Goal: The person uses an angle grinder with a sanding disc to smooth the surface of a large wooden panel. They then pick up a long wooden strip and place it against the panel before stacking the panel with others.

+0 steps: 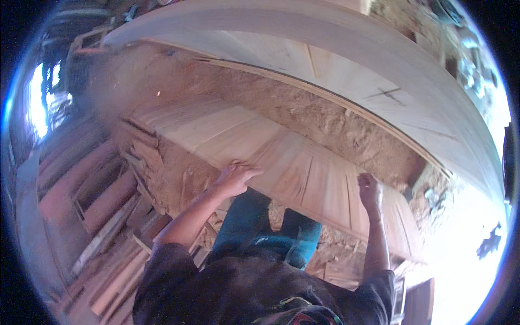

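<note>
A long, pale wooden panel (281, 157) lies aslant in front of me, built of boards side by side with dark streaks of grain. At its near edge, left of the middle, is my left hand (236, 177); its fingers reach out over the wood and nothing shows in them. Toward the panel's right part, by its far edge, my right hand (370, 190) is closed, knuckles up. Whether it grips the edge or some small thing is hidden. Both forearms are bare, and my legs (244, 219) come up to the panel's near side.
Beyond the panel, a larger pale wooden piece (346, 81) with a curved outline and a dark cross mark spans the view. Brown, dusty ground (303, 116) lies between the two. Stacked timber (103, 200) fills the left, loose boards (116, 287) the lower left. Bright light washes out the right.
</note>
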`<control>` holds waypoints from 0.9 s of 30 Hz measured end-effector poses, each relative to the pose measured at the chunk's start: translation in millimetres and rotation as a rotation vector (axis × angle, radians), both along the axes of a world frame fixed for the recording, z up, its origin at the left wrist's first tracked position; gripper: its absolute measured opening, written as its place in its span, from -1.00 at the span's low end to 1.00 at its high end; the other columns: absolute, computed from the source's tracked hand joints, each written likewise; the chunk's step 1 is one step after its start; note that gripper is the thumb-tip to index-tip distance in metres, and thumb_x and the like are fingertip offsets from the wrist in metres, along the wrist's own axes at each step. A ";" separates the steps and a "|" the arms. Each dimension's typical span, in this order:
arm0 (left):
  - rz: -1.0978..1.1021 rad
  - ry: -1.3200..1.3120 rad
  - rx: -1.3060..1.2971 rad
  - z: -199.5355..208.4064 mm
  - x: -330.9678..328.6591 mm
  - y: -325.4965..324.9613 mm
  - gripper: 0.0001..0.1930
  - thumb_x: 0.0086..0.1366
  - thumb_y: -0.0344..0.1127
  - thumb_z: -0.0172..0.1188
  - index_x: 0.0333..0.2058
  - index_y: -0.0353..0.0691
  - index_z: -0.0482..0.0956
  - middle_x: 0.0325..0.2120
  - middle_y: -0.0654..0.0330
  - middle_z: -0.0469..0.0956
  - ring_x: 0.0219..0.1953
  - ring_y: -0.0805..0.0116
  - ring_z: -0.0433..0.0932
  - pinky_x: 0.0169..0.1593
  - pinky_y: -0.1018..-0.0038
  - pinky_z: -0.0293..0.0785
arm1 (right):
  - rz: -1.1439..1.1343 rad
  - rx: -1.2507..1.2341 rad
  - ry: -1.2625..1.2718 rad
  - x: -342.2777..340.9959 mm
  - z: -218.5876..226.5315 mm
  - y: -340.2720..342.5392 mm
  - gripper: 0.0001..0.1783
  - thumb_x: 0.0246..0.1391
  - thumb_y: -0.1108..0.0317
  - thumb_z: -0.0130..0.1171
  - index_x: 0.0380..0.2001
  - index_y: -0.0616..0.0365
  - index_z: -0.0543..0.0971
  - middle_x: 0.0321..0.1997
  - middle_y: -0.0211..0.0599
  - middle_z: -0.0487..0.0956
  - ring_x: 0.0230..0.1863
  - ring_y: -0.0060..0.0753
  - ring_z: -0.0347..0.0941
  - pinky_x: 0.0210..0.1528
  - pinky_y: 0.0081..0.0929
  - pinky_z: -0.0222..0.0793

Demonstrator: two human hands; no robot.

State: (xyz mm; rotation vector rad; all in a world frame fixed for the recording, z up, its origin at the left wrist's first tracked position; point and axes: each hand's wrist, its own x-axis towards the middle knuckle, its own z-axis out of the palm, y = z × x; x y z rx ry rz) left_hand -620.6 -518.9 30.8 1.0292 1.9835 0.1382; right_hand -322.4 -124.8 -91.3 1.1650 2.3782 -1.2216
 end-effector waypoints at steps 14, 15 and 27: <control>-0.078 0.024 -0.015 2.4 -37.5 39.6 -0.37 0.04 -0.62 0.10 0.15 -0.09 0.61 0.10 0.04 0.62 0.20 0.03 0.54 0.33 0.13 0.35 | -1.550 -0.634 0.153 104.9 160.5 -60.0 0.06 0.17 -0.45 0.15 0.33 0.34 0.30 0.30 0.04 0.42 0.18 -0.09 0.50 0.09 -0.07 0.55; -0.082 -0.046 -0.120 -1.3 -40.5 38.0 -0.42 0.14 -0.60 0.12 0.18 -0.15 0.57 0.15 -0.02 0.58 0.21 0.01 0.52 0.35 0.10 0.31 | -1.496 -0.712 0.242 91.3 156.4 -55.7 0.06 0.21 -0.44 0.10 0.37 0.33 0.28 0.40 0.05 0.35 0.22 -0.10 0.49 0.16 -0.08 0.51; 0.220 -0.437 0.199 -19.0 -53.8 2.5 -0.35 0.18 -0.26 0.37 0.30 -0.03 0.50 0.26 -0.13 0.47 0.34 0.00 0.42 0.40 0.03 0.25 | -1.877 -0.754 0.083 54.5 78.6 -82.5 -0.49 0.19 0.10 0.34 0.02 0.27 0.50 -0.11 -0.05 0.61 -0.10 0.06 0.62 -0.12 0.09 0.65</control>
